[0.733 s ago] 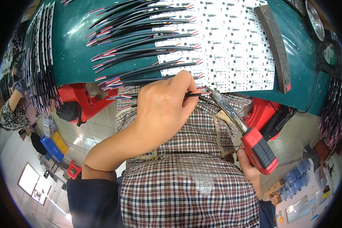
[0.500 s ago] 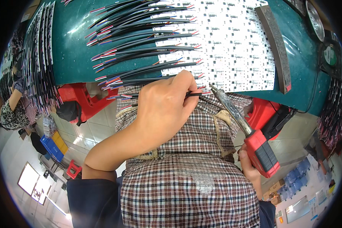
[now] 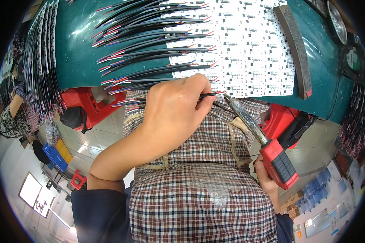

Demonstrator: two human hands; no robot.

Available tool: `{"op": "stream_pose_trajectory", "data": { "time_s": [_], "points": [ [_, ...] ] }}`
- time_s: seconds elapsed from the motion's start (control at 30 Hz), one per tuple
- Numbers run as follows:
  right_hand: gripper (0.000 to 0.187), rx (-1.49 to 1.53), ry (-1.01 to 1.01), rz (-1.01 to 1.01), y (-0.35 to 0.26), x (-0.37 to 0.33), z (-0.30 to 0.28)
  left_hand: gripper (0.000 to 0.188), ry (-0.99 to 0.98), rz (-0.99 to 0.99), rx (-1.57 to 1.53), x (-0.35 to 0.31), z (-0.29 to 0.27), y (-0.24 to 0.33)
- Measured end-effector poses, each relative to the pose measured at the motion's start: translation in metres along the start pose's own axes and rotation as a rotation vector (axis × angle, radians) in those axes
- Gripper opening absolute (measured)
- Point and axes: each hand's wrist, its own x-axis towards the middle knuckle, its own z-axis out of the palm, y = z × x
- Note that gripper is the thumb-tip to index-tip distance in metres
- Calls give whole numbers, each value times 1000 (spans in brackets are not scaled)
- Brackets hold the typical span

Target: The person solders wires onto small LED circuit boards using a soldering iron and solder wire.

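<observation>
Our L hand [image 3: 176, 103] pinches at least 1 cable [image 3: 208, 95] at the board's [image 3: 255, 60] near edge; our R hand [image 3: 266, 178] holds the iron [image 3: 247, 117]. Cable's prob. light, bendy; wire tips [image 3: 220, 92] look fragile, so we'd grip the black jacket, approx. there.

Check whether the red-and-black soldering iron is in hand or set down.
In hand: the right hand grips the red-and-black soldering iron, which points toward the white circuit-board sheet.

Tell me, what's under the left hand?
Black cables show at both sides of the left hand, with checked cloth below. Whatever lies directly beneath the hand is covered, so cables there can't be counted.
</observation>
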Motion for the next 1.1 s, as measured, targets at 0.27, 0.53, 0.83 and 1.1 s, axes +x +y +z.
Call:
{"op": "stream_pose_trajectory", "data": {
  "time_s": [0.27,0.53,0.83,1.1],
  "points": [
    [26,61,-25,58,-6,6,2,17,0,0,20,0,1,-2],
    [30,8,27,73,9,-13,-1,17,-7,30,8,4,-3,-2],
    [29,10,-40,67,1,-4,-2,15,-103,-10,0,8,-8,-3],
    [25,52,-44,78,0,-2,1,14,-126,-29,13,8,-5,-3]
  ]
}}
